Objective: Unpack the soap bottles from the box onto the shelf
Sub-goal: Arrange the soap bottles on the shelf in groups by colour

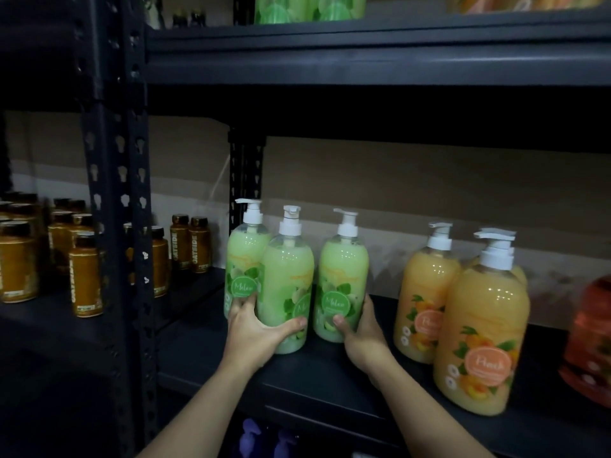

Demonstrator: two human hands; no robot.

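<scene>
Three green bottles on the shelf already, left hand gripping the front bottle, right hand the rightmost bottle. No box visible, so can't say what's left.

Looks like a shop stockroom or storage rm, not a home. Dark metal racking w/ keyhole-slotted uprights carries several levels. Goods sit in multiples, grouped by kind: green Melon soap bottles and orange Peach soap bottles, all w/ white pumps, on the middle shelf. Rows of brown Oatside bottles fill the next bay at left, and more green bottles stand on the level above. Plain wall behind; dim light.
</scene>
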